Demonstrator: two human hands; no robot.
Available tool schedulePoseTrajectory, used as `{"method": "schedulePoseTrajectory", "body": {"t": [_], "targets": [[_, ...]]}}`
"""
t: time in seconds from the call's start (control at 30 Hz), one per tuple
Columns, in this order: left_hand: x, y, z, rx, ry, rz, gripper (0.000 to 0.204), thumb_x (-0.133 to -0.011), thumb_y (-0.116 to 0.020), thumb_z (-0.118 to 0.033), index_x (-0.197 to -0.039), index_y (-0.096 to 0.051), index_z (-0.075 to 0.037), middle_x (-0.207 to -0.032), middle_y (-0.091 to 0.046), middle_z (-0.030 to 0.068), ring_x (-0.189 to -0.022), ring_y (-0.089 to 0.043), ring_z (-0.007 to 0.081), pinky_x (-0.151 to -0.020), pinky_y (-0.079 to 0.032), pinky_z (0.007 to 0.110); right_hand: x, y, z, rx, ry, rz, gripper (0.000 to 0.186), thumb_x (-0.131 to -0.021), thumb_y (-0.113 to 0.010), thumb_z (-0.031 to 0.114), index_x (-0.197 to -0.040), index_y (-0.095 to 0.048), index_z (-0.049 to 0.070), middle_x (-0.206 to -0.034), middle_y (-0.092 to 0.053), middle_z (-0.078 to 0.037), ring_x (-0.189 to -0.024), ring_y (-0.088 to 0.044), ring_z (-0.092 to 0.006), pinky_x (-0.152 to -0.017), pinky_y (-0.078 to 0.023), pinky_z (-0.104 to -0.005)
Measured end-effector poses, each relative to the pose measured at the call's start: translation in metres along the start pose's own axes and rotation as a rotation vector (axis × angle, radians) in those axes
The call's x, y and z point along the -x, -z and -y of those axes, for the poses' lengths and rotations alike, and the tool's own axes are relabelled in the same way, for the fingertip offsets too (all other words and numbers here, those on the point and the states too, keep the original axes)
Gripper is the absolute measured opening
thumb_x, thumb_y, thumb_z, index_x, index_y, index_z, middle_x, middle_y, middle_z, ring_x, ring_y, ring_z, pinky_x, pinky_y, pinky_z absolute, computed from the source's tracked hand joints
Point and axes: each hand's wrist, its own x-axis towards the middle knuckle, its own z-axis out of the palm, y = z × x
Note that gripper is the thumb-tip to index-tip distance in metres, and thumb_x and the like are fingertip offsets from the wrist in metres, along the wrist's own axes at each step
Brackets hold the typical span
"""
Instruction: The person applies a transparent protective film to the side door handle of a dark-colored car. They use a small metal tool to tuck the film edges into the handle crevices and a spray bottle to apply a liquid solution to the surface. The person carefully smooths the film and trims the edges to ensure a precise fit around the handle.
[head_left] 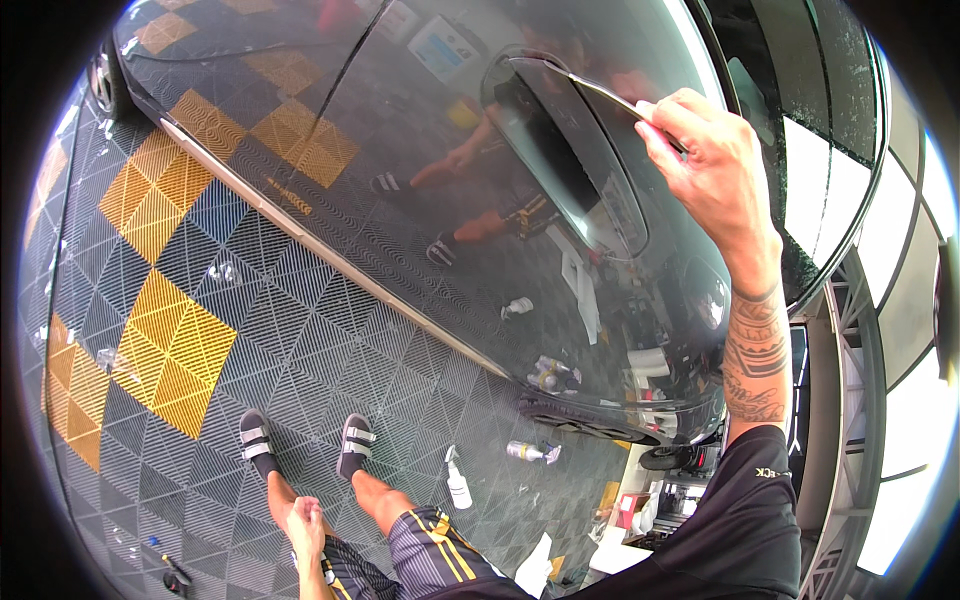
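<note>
- Pinching: right hand [705, 150], thumb and fingertips pressed together on a slim metal tool [610, 92], back of the hand uppermost.
- Tool, slender, its bare end pointing left from the right fingers; tip at the upper end of the door handle, contact not certain.
- Door handle [590, 130], one, dark, set in an oval recess, just left of the right fingers.
- Car door [400, 130], dark and glossy, with reflections, extending left from the same fingers.
- Side window [825, 190], one, to the right of the right fingers.
- Black sleeve [740, 510], behind the right fingers, at the upper arm.
- Left hand [308, 525], well apart from the right fingers, low and to their left; fingers curled close together, cannot tell whether they hold anything.
- Patterned shorts [440, 550], dark with yellow stripes, just right of the left fingers.
- Sandals [256, 438], a pair, beyond the left fingers.
- White spray bottle [457, 487], on the floor, right of the left fingers.
- Tiled floor [290, 340], grey with yellow patches, beneath both hands.
</note>
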Motion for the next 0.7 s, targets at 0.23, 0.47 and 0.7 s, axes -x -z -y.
{"method": "schedulePoseTrajectory", "body": {"t": [0.23,0.47,0.7], "targets": [[0.002,-0.004,0.002,0.117,-0.017,-0.030,0.011,-0.088,-0.051,-0.003,-0.094,-0.058,0.002,-0.073,-0.059,0.0053,-0.066,-0.057,0.0133,-0.062,-0.046,0.027,0.006,-0.003,0.004,-0.029,-0.029,-0.008,0.006,-0.081,-0.065,0.009,-0.083,-0.064,0.004,-0.071,-0.057,-0.010,-0.062,-0.058,-0.0272,-0.057,-0.045,-0.0356],[0.001,-0.005,0.011,0.051,-0.048,-0.013,0.010,-0.089,-0.049,-0.005,-0.094,-0.056,0.001,-0.070,-0.057,0.0025,-0.062,-0.054,0.0096,-0.058,-0.044,0.024,0.017,-0.007,0.005,-0.089,-0.078,-0.023,0.006,-0.082,-0.064,0.009,-0.084,-0.064,0.003,-0.071,-0.057,-0.011,-0.062,-0.059,-0.0284,-0.057,-0.045,-0.0363],[0.002,-0.006,0.010,0.026,-0.060,-0.051,0.010,-0.091,-0.050,-0.005,-0.092,-0.057,0.001,-0.070,-0.057,0.0029,-0.062,-0.054,0.0098,-0.059,-0.045,0.024,0.025,-0.011,0.013,-0.074,-0.110,-0.054,0.007,-0.082,-0.065,0.010,-0.085,-0.066,0.004,-0.071,-0.058,-0.010,-0.061,-0.059,-0.0273,-0.055,-0.045,-0.0352]]}}
